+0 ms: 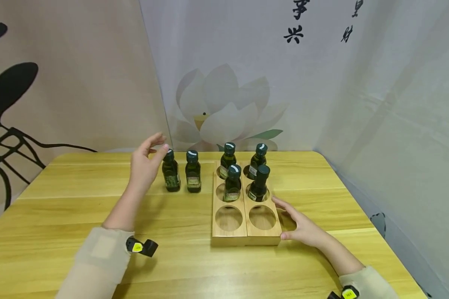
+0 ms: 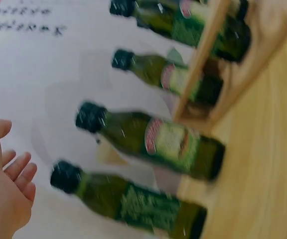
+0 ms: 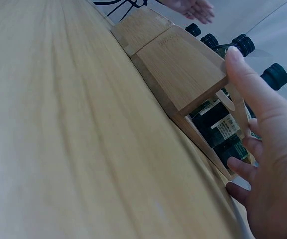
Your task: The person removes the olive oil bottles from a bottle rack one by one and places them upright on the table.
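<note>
My left hand is beside the cap of a small dark-green glass bottle on the table. The left wrist view shows the hand apart from the bottles, fingers loosely bent and holding nothing. A second bottle stands upright just right of the first. Several like bottles sit in the back and middle holes of a light wooden rack, built of two side-by-side rows. My right hand rests against the rack's right side, fingers spread, thumb at the front corner. Labels face forward on some bottles.
The rack stands on a yellow wood-grain table. Behind it hangs a pale curtain with a lotus print and dark characters. The table's right edge slopes away beyond my right hand.
</note>
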Demonstrator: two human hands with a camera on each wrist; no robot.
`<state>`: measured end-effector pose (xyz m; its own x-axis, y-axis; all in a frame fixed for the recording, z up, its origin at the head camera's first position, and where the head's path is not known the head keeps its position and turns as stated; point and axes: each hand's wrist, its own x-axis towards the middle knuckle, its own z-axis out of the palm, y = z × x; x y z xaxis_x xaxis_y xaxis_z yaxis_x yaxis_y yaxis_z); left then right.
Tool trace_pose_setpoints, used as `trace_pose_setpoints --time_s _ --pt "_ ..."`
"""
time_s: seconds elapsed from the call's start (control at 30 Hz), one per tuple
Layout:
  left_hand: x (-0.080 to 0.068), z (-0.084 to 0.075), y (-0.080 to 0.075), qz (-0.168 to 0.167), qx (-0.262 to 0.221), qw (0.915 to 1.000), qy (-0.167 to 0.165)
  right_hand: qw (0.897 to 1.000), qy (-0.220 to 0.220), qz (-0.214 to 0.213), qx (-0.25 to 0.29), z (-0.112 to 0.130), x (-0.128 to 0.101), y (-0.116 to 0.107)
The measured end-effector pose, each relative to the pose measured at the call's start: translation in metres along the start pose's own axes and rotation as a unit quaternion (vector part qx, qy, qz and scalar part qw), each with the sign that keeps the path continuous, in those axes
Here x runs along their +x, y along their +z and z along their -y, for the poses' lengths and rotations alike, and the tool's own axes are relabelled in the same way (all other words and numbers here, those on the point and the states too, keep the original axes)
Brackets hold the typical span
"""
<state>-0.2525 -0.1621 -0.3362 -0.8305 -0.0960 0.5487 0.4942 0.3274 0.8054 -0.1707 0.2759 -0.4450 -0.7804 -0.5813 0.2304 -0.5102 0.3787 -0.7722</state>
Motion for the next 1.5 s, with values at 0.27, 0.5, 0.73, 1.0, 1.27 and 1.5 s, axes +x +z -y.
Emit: trace_pose_setpoints --time_s 0.27,0.5,0.73,1.0,1.27,1.5 --pt "-0.013 -0.040 0.023 -0.006 -0.084 0.9950 0.054 1.000 -0.003 -0.002 -0.013 -0.001 0.000 0.000" --pt "-0.030 -0.058 0.051 0.035 -0.120 0.9903 0.059 1.000 0.003 -0.002 -0.010 -0.003 -0.001 0.000" --pt "-0.043 -0.062 0.077 0.080 -0.116 0.9885 0.055 1.000 0.005 -0.003 -0.009 -0.001 -0.001 0.001" --pt "-0.052 -0.050 0.105 0.121 -0.105 0.9871 0.006 1.000 0.010 -0.001 -0.004 -0.001 -0.001 0.001" --pt "-0.056 -0.035 0.124 0.139 -0.092 0.9841 -0.062 1.000 0.011 0.001 -0.010 -0.002 -0.001 0.001" --pt "-0.059 -0.030 0.132 0.141 -0.095 0.9832 -0.066 1.000 0.006 -0.002 -0.013 0.000 0.000 0.000"
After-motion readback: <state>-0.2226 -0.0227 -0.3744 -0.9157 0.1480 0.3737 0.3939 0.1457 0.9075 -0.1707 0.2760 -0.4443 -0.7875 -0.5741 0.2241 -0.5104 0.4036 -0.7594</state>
